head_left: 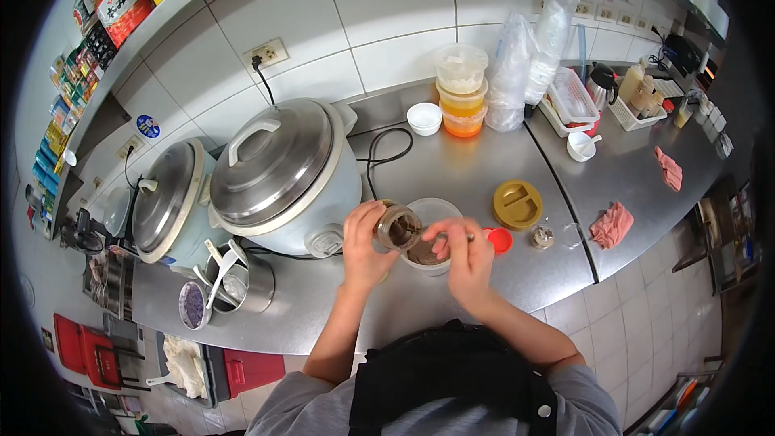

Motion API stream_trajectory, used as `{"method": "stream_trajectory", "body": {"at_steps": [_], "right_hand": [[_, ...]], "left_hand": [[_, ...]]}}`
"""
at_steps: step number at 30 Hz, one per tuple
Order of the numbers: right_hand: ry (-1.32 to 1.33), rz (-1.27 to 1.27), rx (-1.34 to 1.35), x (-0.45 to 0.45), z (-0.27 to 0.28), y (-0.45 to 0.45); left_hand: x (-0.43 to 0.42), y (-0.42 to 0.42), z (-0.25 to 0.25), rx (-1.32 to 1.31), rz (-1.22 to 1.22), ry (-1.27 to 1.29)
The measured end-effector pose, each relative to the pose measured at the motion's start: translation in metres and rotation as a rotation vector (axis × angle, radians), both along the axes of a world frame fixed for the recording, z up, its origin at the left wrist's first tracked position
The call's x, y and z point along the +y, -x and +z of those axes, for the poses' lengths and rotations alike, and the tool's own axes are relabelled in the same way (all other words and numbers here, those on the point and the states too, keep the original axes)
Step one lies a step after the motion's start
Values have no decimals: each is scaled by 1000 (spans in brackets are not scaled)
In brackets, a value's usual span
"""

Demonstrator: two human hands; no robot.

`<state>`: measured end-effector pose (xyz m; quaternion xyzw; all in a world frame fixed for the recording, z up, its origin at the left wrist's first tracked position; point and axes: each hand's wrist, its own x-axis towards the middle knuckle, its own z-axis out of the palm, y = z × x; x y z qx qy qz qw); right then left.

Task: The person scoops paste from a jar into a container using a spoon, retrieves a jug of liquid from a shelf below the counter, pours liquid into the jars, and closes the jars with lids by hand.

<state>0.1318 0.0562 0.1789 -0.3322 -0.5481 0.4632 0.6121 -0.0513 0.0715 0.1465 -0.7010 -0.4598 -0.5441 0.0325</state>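
Note:
My left hand (366, 244) is wrapped round a clear jar (399, 228) with dark brown contents, tilted with its mouth toward the right. Below and beside the jar, a round translucent tub (433, 208) on the steel counter holds brown matter. Over the tub's right side is my right hand (462, 249), its fingers pinched together on something too small to make out. A red round lid or cup (500, 240) lies just right of that hand. Farther right are a golden-yellow lid (517, 204) and a small glass jar (542, 236).
Two rice cookers (274, 165) stand at the left. A steel pot (257, 281) with white utensils and a cup of purple matter (194, 305) are near the front-left edge. Stacked tubs (462, 97), a white bowl (425, 119) and a pink cloth (612, 224) also rest on the counter.

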Motion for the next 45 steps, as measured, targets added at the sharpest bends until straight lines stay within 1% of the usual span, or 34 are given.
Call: {"method": "stream_trajectory", "body": {"at_steps": [1, 2, 3, 4, 6, 9, 13, 15, 16, 17, 18, 19, 20, 21, 23, 25, 27, 28, 29, 30, 31, 33, 34, 36, 37, 39, 40, 42, 43, 45], "right_hand": [[0, 0, 1, 3, -1, 1], [142, -30, 144, 8, -2, 2], [283, -60, 286, 14, -3, 2], [282, -61, 288, 19, -5, 2], [454, -66, 485, 28, -13, -4], [493, -114, 553, 38, -25, -15], [461, -138, 517, 35, -15, -35], [326, -215, 383, 27, 1, -42], [329, -211, 380, 24, -2, -44], [142, -204, 213, 16, -8, -47], [-46, -194, 48, 12, -13, -51], [-43, -190, 47, 14, -20, -54], [-355, -91, -299, 18, -30, -56], [-667, 16, -643, 20, -38, -57], [-621, 55, -662, 11, -52, -53], [-579, 106, -679, 9, -54, -53], [-254, -87, -613, 3, -49, -59], [-254, -82, -614, 4, -43, -60], [-70, -148, -307, 7, -35, -61], [112, -210, 2, 11, -28, -63], [111, -212, 1, 15, -23, -68], [167, -244, 202, 21, -15, -81], [164, -245, 202, 21, -10, -83], [59, -158, 289, 17, 2, -87], [60, -159, 288, 12, 8, -86], [-47, -58, 116, -1, 18, -80], [-47, -59, 117, -1, 20, -78], [-417, 158, -272, -1, 22, -76], [-418, 157, -271, 1, 23, -72], [-707, 260, -616, 4, 26, -64]], "left_hand": [[-2, -3, 2, 46, 52, 45], [-3, -4, 4, 92, 104, 89], [-3, -4, 2, 94, 105, 88], [-2, -3, 0, 112, 130, 85], [-1, -2, -2, 129, 155, 83], [-2, 3, -4, 102, 199, 134], [-2, 13, -10, 73, 224, 171], [-4, 16, -12, 37, 229, 203], [-5, 18, -12, -18, 218, 228], [-7, 21, -13, -72, 207, 253], [-8, 23, -14, -74, 211, 256], [-8, 25, -15, -173, 143, 293], [-8, 27, -16, -273, 72, 328], [-8, 29, -18, -273, 73, 329], [-6, 32, -20, -261, -72, 270], [-5, 32, -18, -242, -97, 252], [-10, 29, -16, -229, -121, 246], [-10, 28, -13, -173, -88, 234], [-11, 26, -10, -116, -57, 221], [-11, 25, -8, -117, -58, 220], [-11, 23, -7, -107, -32, 244], [-12, 22, -3, -97, -8, 267], [-12, 21, 0, -70, -8, 272], [-12, 20, 7, -43, -8, 279], [-12, 19, 12, -8, -7, 297], [-10, 19, 19, 28, -7, 316], [-9, 20, 23, 47, -51, 332], [-8, 21, 30, 69, -95, 346], [-9, 20, 35, 74, -135, 386], [-9, 20, 39, 81, -175, 424]]}}
